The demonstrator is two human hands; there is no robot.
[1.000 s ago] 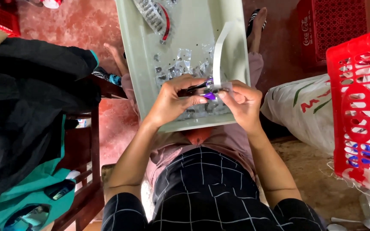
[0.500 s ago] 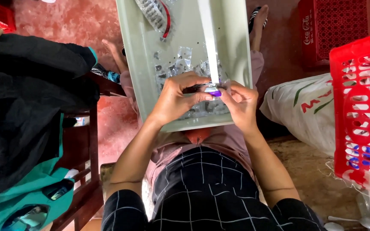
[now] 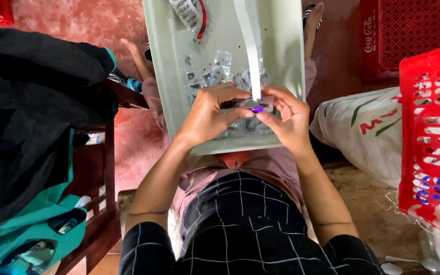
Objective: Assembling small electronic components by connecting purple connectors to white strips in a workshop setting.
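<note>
Head view: hands (image 3: 250, 114) inside tray (image 3: 171, 91) rim

Bare tray (image 3: 286, 61) beyond white strip (image 3: 250, 46)

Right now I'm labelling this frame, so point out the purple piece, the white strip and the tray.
purple piece (image 3: 256, 108), head view, its visible purple edge between the fingertips.
white strip (image 3: 251, 46), head view, mid-length of the strip.
tray (image 3: 166, 76), head view, bare left wall.
</note>
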